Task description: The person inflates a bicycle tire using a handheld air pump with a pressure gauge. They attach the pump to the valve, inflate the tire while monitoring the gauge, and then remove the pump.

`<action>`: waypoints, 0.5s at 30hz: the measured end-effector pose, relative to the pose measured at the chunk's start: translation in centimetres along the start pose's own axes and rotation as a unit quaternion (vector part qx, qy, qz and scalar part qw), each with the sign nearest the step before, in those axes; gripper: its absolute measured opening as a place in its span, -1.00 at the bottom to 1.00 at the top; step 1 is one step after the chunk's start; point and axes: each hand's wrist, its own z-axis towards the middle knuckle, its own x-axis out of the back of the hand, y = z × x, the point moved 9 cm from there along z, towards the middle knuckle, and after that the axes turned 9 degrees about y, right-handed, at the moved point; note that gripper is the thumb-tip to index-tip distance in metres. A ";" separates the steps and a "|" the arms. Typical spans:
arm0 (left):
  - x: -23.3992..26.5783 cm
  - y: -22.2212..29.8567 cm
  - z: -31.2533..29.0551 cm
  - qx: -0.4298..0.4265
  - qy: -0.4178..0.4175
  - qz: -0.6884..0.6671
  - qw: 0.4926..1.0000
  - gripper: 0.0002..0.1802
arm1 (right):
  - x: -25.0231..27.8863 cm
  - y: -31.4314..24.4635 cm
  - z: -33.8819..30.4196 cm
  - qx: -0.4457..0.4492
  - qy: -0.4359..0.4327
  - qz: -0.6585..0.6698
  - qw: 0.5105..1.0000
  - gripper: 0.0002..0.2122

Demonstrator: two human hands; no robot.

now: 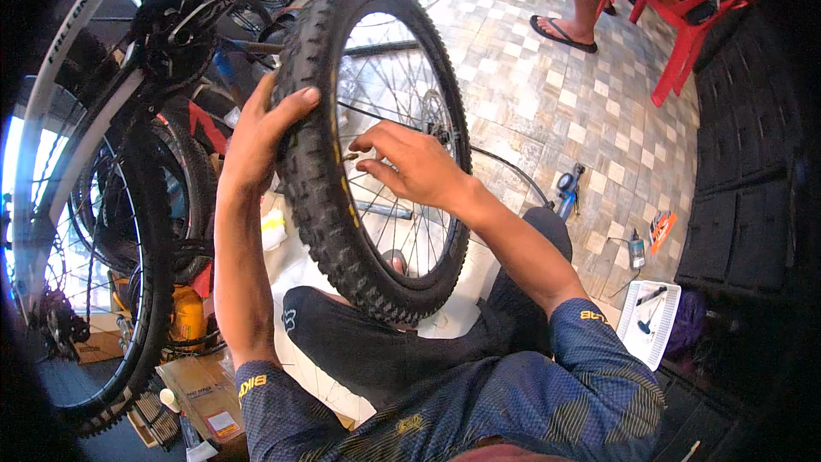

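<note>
A bicycle wheel with a black knobby tire (312, 175) stands upright in front of me, between my bent legs. My left hand (267, 133) is closed on the tire's left side, its thumb lying across the tread. My right hand (415, 164) reaches in past the spokes from the right. Its thumb and curled forefinger are around the small valve (350, 156) at the inner rim. A disc rotor (436, 113) sits at the hub. Behind the wheel, a black hose (513, 167) runs right toward a blue pump (568, 192) with a gauge.
A silver-framed bicycle (81, 26) stands close on my left, with more wheels behind it. To the right are a white basket (640, 351) with tools, a small bottle (636, 250) and black drawers (740, 162). Someone sits on a red chair (688, 43) at upper right.
</note>
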 end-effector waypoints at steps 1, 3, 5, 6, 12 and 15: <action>-1.3 2.1 0.1 -0.057 0.003 0.030 0.998 -0.23 | 0.7 -0.5 0.1 0.033 0.000 -0.019 0.999 -0.74; -3.1 3.9 0.4 -0.079 0.010 0.089 0.993 -0.28 | 1.3 0.3 0.2 0.046 0.004 -0.032 0.998 -0.76; -3.3 3.8 2.4 -0.101 -0.004 0.161 0.982 -0.30 | 1.8 -0.3 0.9 0.070 0.024 -0.034 0.997 -0.80; -3.9 4.2 2.8 -0.130 0.037 0.184 0.974 -0.28 | 2.1 0.2 1.1 0.057 0.017 -0.032 0.998 -0.81; -6.2 5.9 4.7 -0.186 0.024 0.171 0.967 -0.22 | 3.3 1.6 2.0 0.068 0.069 -0.053 0.994 -0.83; -6.3 5.8 5.7 -0.201 0.029 0.175 0.963 -0.27 | 3.7 1.1 2.0 0.087 0.136 -0.069 0.984 -0.87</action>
